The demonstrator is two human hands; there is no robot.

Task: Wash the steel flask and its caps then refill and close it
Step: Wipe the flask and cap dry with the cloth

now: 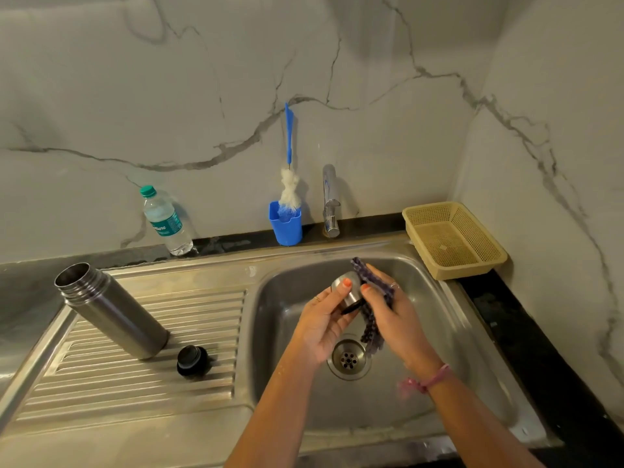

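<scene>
The steel flask (111,310) stands open and uncapped on the ribbed drainboard at the left. A black inner cap (191,360) lies on the drainboard just right of the flask's base. Over the sink basin (435,336), my left hand (322,327) grips the steel outer cap (347,292), thumb on its top. My right hand (396,315) holds a dark purple scrubbing cloth (369,319) pressed against the cap's right side; the cloth hangs down toward the drain.
A blue bottle brush (289,184) stands in a blue holder (285,224) at the wall. The steel tap (330,201) is behind the basin, no water running. A plastic water bottle (165,221) leans at the back left. A beige basket (452,239) sits at the right.
</scene>
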